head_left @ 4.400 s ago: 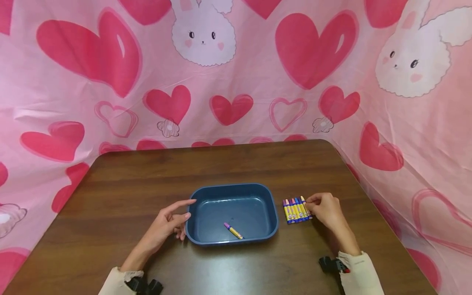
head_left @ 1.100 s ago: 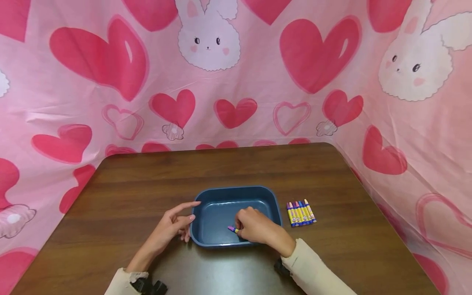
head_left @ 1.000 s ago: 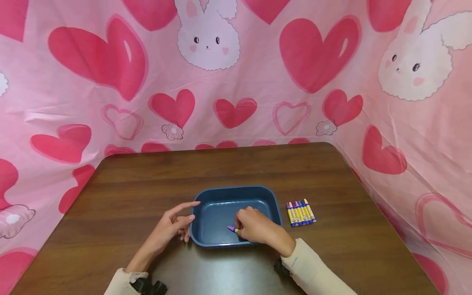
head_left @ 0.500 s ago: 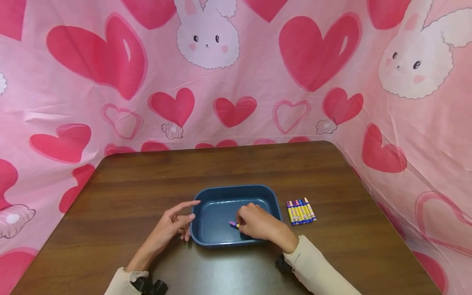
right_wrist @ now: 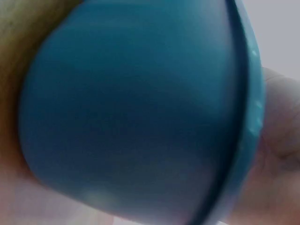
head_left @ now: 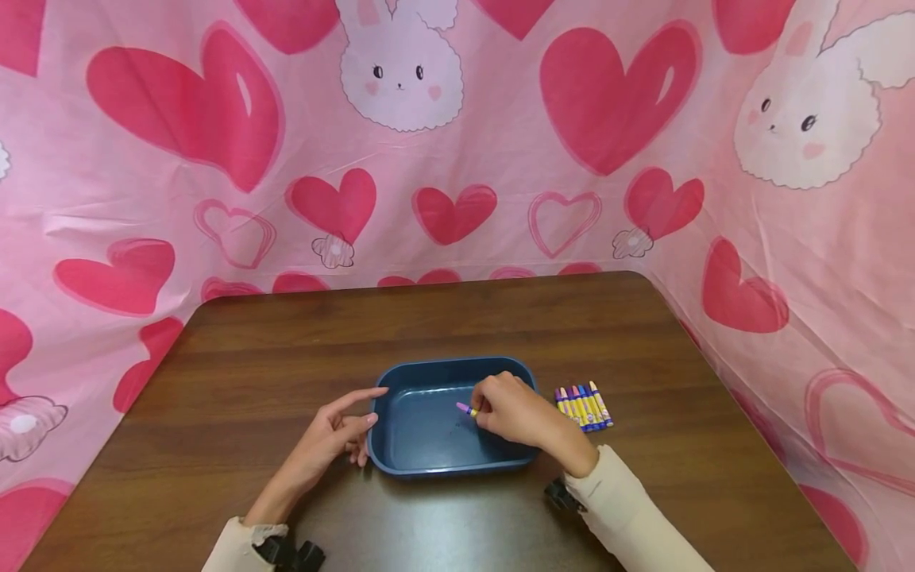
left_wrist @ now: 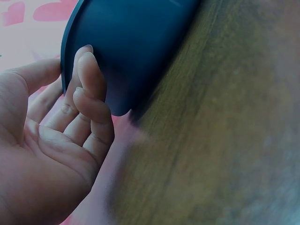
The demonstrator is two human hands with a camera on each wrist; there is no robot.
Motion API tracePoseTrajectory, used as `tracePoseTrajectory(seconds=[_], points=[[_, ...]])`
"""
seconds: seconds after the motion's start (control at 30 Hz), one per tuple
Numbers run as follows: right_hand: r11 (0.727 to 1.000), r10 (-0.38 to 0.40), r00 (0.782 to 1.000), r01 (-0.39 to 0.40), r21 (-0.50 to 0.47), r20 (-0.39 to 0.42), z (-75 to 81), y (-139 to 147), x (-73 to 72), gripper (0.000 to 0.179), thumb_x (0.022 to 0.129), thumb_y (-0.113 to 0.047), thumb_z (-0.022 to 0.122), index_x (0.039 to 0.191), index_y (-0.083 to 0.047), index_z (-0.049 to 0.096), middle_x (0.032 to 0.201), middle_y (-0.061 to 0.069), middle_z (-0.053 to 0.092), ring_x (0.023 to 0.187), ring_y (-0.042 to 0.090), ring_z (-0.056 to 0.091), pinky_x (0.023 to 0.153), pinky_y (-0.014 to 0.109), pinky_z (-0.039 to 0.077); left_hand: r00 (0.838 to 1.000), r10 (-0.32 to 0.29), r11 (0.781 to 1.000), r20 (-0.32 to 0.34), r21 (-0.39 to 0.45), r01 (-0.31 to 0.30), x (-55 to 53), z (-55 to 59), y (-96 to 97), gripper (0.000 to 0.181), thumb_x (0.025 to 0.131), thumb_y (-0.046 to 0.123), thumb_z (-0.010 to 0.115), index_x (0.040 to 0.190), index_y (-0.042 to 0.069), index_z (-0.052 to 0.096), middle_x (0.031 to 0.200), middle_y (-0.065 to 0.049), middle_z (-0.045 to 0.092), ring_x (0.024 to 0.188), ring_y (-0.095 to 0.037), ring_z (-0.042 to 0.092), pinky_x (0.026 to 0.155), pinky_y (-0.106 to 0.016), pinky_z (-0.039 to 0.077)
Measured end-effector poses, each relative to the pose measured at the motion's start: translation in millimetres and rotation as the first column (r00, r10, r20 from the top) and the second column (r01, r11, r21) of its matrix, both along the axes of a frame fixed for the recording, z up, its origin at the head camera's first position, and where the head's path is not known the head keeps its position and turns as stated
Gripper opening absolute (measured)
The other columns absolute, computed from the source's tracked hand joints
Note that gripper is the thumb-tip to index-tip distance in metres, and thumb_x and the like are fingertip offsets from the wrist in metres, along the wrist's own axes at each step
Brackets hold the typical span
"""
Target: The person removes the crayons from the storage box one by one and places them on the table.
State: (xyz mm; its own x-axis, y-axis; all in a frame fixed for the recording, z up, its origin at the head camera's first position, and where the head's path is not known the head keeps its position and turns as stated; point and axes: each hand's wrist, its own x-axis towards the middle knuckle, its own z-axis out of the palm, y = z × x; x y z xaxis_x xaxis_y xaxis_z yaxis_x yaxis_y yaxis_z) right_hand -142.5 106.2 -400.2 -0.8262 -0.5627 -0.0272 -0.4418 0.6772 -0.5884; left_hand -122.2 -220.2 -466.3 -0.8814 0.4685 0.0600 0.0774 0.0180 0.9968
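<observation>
In the head view, my right hand (head_left: 516, 409) is over the right half of a dark blue tray (head_left: 452, 470). It pinches a crayon (head_left: 466, 409) whose purple tip points left; the fingers hide most of its yellow wrapper. My left hand (head_left: 330, 429) holds the tray's left rim. In the left wrist view, the left hand (left_wrist: 61, 131) has curled fingertips against the outer wall of the tray (left_wrist: 126, 42), while another digit reaches behind the rim. The right wrist view is filled by the tray's blurred outer wall (right_wrist: 131, 112), with part of the right hand (right_wrist: 283, 136) beyond the rim.
A row of several crayons (head_left: 584, 407) with yellow wrappers lies side by side on the brown wooden table (head_left: 429, 318), right of the tray. A pink heart-and-rabbit cloth (head_left: 500, 143) hangs behind the table and along its sides.
Earlier the right hand was at the crayon row while the purple crayon lay in the tray. Now it has that crayon, raised and shifted slightly right and away. The left hand stays at the rim.
</observation>
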Motion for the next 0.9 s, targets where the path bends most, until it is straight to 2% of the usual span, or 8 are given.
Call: tracePoseTrajectory(seconds=[0.13, 0.53, 0.73, 0.9], points=[[1.000, -0.017, 1.000, 0.017, -0.004, -0.010, 6.0, 5, -1.4, 0.009, 0.089, -0.006, 0.073, 0.097, -0.003, 0.075, 0.080, -0.001, 0.064, 0.064, 0.012, 0.056, 0.057, 0.023, 0.051, 1.000, 0.005, 1.000, 0.004, -0.005, -0.005, 0.3, 0.1, 0.2, 0.046, 0.104, 0.010, 0.052, 0.148, 0.001, 0.041, 0.063, -0.024, 0.059, 0.050, -0.024, 0.060, 0.047, -0.033, 0.050], [0.998, -0.058, 0.995, 0.056, -0.025, -0.075, 16.8, 20, -7.1, 0.006, 0.086, -0.003, 0.072, 0.091, -0.003, 0.074, 0.077, -0.001, 0.065, 0.063, 0.010, 0.055, 0.056, 0.021, 0.050, 1.000, 0.018, 1.000, 0.019, -0.022, -0.018, 1.1, -0.1, 0.4, 0.047, 0.103, 0.012, 0.053, 0.148, 0.002, 0.042, 0.065, -0.026, 0.059, 0.051, -0.024, 0.060, 0.047, -0.032, 0.049], [0.997, -0.068, 0.987, 0.064, -0.030, -0.145, 22.5, 31, -10.7, 0.005, 0.084, -0.003, 0.071, 0.087, -0.004, 0.075, 0.075, -0.003, 0.066, 0.064, 0.008, 0.055, 0.058, 0.022, 0.050, 1.000, 0.014, 1.000, 0.013, -0.014, -0.013, 1.1, -0.1, 0.5, 0.047, 0.103, 0.011, 0.053, 0.148, 0.001, 0.042, 0.064, -0.026, 0.058, 0.051, -0.023, 0.060, 0.047, -0.033, 0.049], [0.993, -0.110, 0.987, 0.104, -0.053, -0.121, 27.9, 39, -12.3, 0.004, 0.085, -0.003, 0.072, 0.089, -0.003, 0.074, 0.076, -0.001, 0.066, 0.065, 0.010, 0.056, 0.058, 0.023, 0.051, 1.000, 0.019, 1.000, 0.018, -0.015, -0.019, 1.4, -0.5, 0.6, 0.047, 0.103, 0.011, 0.053, 0.148, 0.002, 0.042, 0.064, -0.025, 0.059, 0.051, -0.023, 0.060, 0.047, -0.032, 0.049]])
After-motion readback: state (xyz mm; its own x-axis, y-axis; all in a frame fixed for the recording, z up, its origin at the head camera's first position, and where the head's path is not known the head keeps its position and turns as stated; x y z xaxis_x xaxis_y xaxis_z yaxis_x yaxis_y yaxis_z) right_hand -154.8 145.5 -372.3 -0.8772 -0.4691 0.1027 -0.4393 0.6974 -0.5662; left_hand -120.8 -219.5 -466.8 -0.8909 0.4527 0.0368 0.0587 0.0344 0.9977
